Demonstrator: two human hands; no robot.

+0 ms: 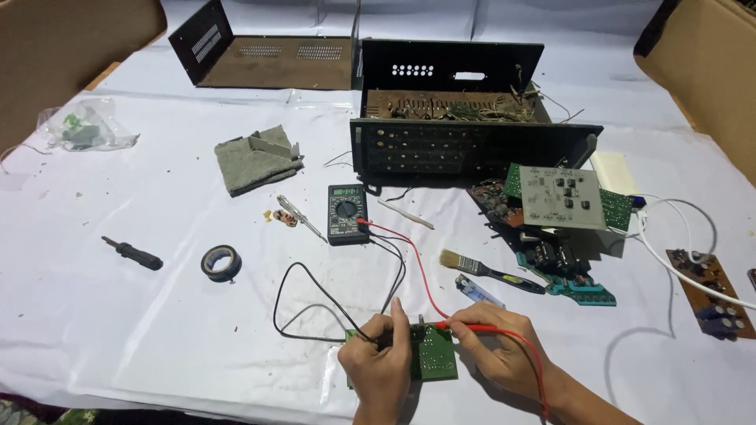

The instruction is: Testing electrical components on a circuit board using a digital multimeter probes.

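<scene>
both hands pinch probes like pens for fine aim, the left hand (pixel 378 364) gripping the black probe (pixel 383 340) and the right hand (pixel 496 346) the red probe (pixel 465 324), tips on the small green circuit board (pixel 433 356) lying flat at the near table edge, leads trailing to the multimeter (pixel 347 212).

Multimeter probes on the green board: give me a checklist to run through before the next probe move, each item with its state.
1. Left hand grips black probe: ok.
2. Right hand grips red probe: ok.
3. Both probe tips on green circuit board: cannot tell, fingers hide them.
4. Both leads plugged into multimeter: ok.
5. Multimeter display lit: ok; reading too small to tell.
6. Leads clear of paintbrush: ok.
</scene>
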